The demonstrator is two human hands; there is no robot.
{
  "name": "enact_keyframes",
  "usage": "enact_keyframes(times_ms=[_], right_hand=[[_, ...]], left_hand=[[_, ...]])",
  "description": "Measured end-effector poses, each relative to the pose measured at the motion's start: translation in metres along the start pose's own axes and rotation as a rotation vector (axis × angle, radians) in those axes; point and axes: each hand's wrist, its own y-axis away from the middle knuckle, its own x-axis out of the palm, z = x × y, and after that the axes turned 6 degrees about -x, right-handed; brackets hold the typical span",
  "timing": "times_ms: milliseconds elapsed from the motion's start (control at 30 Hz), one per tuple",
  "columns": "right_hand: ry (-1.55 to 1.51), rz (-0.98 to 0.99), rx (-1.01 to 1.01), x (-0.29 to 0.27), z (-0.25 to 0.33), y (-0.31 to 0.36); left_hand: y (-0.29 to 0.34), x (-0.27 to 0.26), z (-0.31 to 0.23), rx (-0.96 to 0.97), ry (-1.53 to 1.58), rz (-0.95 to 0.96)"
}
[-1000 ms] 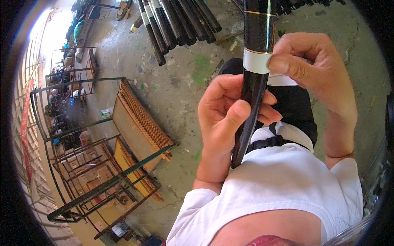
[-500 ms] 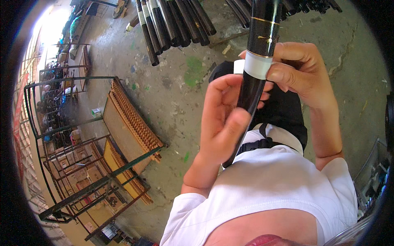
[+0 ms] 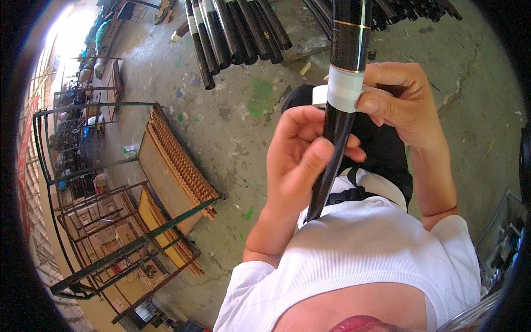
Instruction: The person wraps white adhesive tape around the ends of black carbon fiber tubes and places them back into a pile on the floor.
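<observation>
A long, glossy black tube [image 3: 338,130] with thin gold rings stands tilted in front of my chest. Its lower end rests by my white shirt and its top runs out of view. Around its middle goes a band of white tape [image 3: 344,88]. Below that band my left hand [image 3: 298,155] is closed on the tube, thumb in front and fingers curled behind. Beside the band, my right hand [image 3: 401,102] pinches a roll of white tape [image 3: 319,96], which sits mostly behind the tube. My right thumb touches the edge of the band.
Several black tubes [image 3: 235,33] lie on the stained concrete floor [image 3: 232,138] ahead, with more at the far right. On the left stand dark metal frames [image 3: 127,254] and a notched wooden rack [image 3: 180,157]. A grey crate [image 3: 503,232] is at the right edge.
The tube and its tape band have shifted slightly left, and the band sits a little lower. More of the tape roll shows on both sides of the tube. My left thumb has moved up slightly.
</observation>
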Motion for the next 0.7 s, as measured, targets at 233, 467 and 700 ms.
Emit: enact_keyframes(times_ms=[233, 467, 700], right_hand=[[0.109, -0.037, -0.064, 0.002, -0.004, 0.003], [-0.008, 0.058, -0.068, -0.007, -0.004, 0.006], [0.082, -0.013, -0.023, -0.008, 0.001, 0.009]], left_hand=[[0.002, 0.010, 0.022, 0.273, -0.643, -0.263], [0.007, 0.009, 0.003, -0.208, 0.099, 0.092], [0.007, 0.003, 0.014, -0.068, -0.175, -0.014]])
